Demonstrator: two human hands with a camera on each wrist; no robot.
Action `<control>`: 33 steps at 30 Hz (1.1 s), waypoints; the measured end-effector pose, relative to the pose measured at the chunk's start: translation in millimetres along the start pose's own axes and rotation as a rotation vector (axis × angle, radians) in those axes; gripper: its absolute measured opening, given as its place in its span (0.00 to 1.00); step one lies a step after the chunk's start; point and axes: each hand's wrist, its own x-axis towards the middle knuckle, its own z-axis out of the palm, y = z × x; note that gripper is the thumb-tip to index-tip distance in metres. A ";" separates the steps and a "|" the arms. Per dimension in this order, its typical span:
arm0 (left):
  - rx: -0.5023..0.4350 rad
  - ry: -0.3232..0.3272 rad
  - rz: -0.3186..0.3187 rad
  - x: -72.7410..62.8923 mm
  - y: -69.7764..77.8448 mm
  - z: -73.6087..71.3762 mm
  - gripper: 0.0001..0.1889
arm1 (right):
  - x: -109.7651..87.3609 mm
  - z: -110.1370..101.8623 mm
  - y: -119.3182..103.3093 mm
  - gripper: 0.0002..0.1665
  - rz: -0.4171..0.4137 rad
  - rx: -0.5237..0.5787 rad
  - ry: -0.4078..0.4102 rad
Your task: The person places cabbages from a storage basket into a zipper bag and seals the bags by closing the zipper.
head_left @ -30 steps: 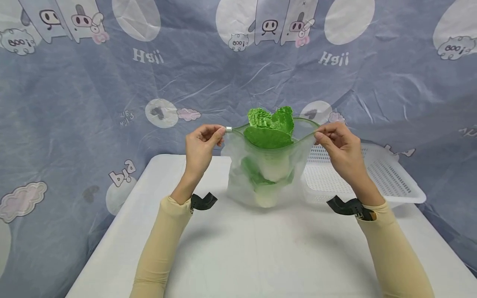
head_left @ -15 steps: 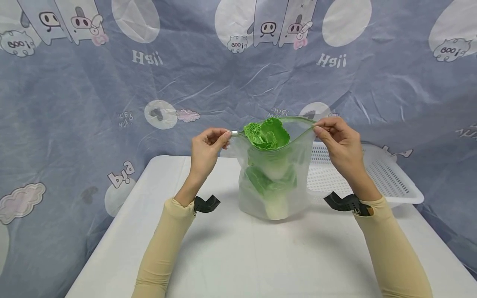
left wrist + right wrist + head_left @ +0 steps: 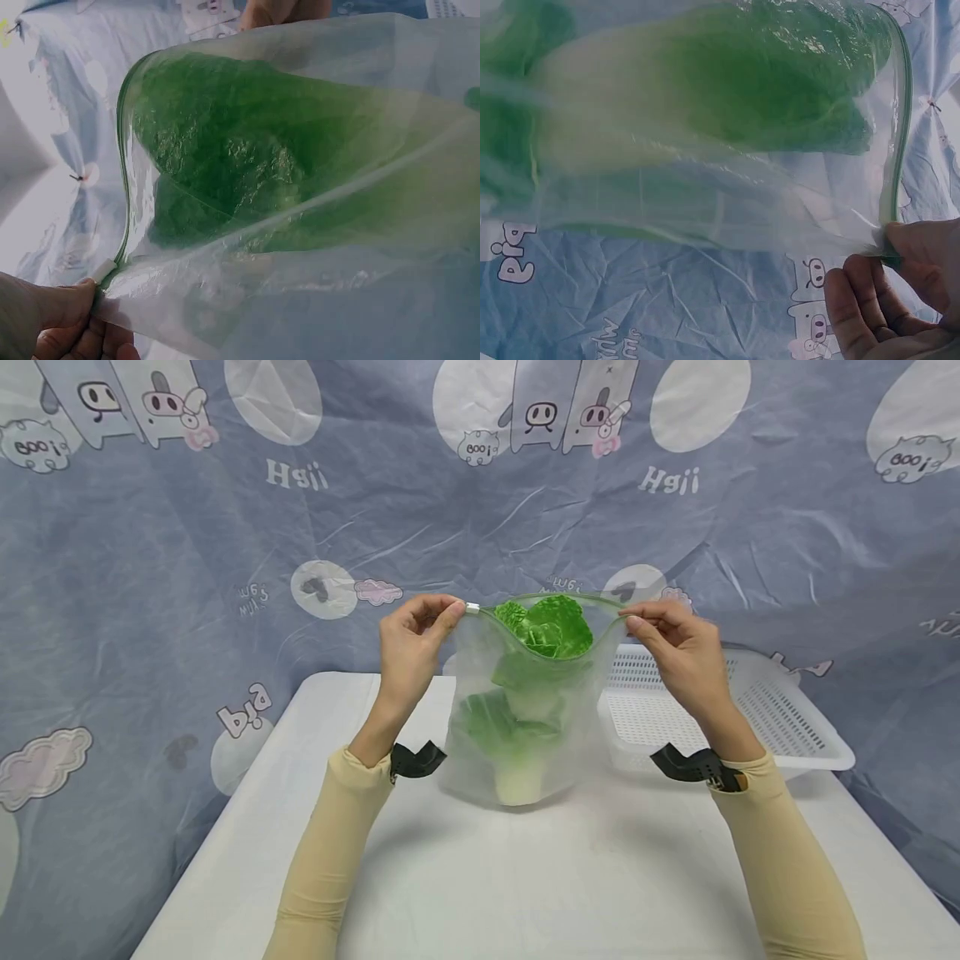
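Between my hands hangs a frosted see-through zipper bag (image 3: pixel 480 760) with a green zip edge along its gaping mouth. Leafy green cabbages (image 3: pixel 555 628) with pale stems are inside, one above the other, the upper leaves showing at the mouth. My left hand (image 3: pixel 411 647) pinches the top left corner, right beside the white slider (image 3: pixel 472 608). The opposite top corner is pinched between thumb and fingers of my right hand (image 3: pixel 686 660). In the left wrist view, the slider (image 3: pixel 105 271) sits at the thumb tip. The right wrist view shows the green zip edge (image 3: pixel 901 135) running down to my fingers.
A white perforated plastic basket (image 3: pixel 787 727) stands at the right rear of the white table (image 3: pixel 525 893), partly behind the bag and my right hand. A blue-grey printed cloth (image 3: pixel 420 510) hangs behind the table.
The bag has swung right, then back left, and its bottom sits lower in view than at first. The cabbage leaves have sunk deeper into the mouth. My hands have drawn slightly closer together.
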 end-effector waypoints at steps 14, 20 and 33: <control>0.009 0.031 0.070 9.4 -20.5 2.0 0.09 | -2.3 18.8 -6.7 0.10 -0.016 -0.075 0.058; 0.037 -0.017 0.072 7.1 -37.8 9.3 0.11 | 2.3 22.3 2.3 0.07 -0.070 0.075 0.131; 0.271 -0.186 -0.046 -22.7 -62.9 31.4 0.07 | -19.3 44.7 25.0 0.09 0.127 -0.132 -0.153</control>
